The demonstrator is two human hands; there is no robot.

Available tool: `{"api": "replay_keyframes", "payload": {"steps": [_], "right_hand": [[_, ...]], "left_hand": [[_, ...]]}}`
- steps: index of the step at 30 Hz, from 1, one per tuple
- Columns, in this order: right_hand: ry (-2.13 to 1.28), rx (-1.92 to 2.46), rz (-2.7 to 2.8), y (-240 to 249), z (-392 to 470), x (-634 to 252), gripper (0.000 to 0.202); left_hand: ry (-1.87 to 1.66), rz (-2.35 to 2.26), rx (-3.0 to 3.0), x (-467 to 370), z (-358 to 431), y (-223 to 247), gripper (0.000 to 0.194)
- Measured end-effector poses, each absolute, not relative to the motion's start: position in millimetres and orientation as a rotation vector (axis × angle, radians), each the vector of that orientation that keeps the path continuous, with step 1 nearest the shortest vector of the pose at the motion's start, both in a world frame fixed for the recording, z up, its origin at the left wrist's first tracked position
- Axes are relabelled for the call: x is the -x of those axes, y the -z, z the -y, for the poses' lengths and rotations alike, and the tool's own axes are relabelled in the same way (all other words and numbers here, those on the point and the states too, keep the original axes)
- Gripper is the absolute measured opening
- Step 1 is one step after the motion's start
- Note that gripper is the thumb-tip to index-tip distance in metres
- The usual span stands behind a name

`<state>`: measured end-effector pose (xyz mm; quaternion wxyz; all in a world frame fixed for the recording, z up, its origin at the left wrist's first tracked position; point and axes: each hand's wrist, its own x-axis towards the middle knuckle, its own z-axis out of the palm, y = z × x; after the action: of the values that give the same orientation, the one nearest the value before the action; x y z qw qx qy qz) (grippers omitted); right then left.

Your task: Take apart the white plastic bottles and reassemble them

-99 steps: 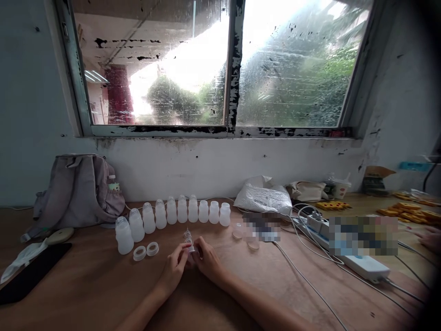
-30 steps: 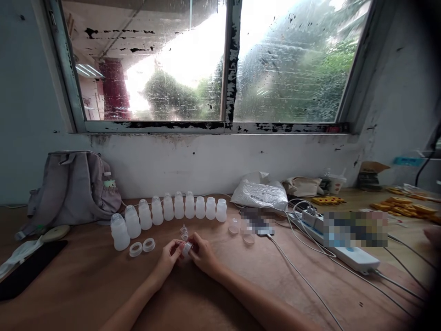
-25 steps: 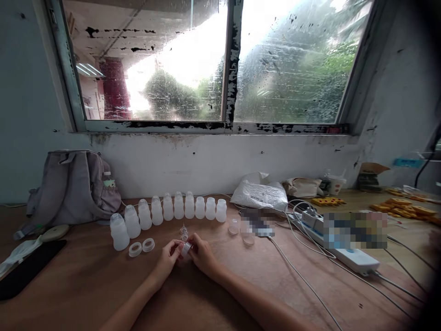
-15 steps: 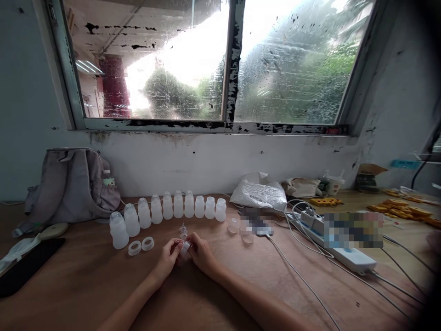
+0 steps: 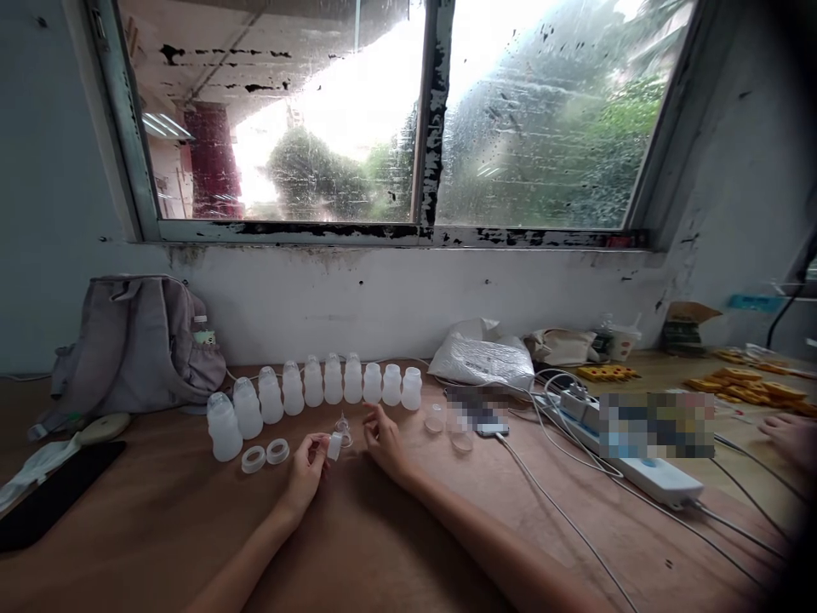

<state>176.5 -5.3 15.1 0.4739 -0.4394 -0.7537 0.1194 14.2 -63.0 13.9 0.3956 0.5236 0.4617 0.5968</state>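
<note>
In the head view, my left hand [image 5: 310, 464] pinches a translucent white bottle collar ring [image 5: 334, 446], held on edge just above the table. Right beside the ring are clear silicone bottle nipples [image 5: 345, 431], partly overlapped by it. My right hand [image 5: 384, 443] is apart from the ring, its fingers loosely bent and parted with nothing between them. Two more collar rings [image 5: 254, 460] lie to the left of my left hand. Behind them a curved row of frosted baby bottles [image 5: 271, 396] stands upright; those on the left carry clear caps, while three at the right end are uncapped.
Clear round caps [image 5: 461, 442] lie right of my right hand, near a phone [image 5: 491, 429] on a cable. Farther right are a power strip [image 5: 664, 482], yellow parts [image 5: 753, 387] and another person's hand [image 5: 788, 432]. A backpack [image 5: 134, 340] and black pad [image 5: 57, 498] are left.
My right hand has let go of the ring and moved up and right. The left hand keeps the ring, shifted slightly left and turned. Another person's hand shows more plainly at the right edge.
</note>
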Motion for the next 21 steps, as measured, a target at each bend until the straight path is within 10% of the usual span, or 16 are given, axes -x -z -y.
{"api": "replay_keyframes", "payload": {"steps": [21], "right_hand": [[0.008, 1.204, 1.887, -68.2, -2.1, -201.7, 0.004]], "left_hand": [[-1.561, -1.210, -1.224, -16.0, 65.9, -15.3, 0.042]]}}
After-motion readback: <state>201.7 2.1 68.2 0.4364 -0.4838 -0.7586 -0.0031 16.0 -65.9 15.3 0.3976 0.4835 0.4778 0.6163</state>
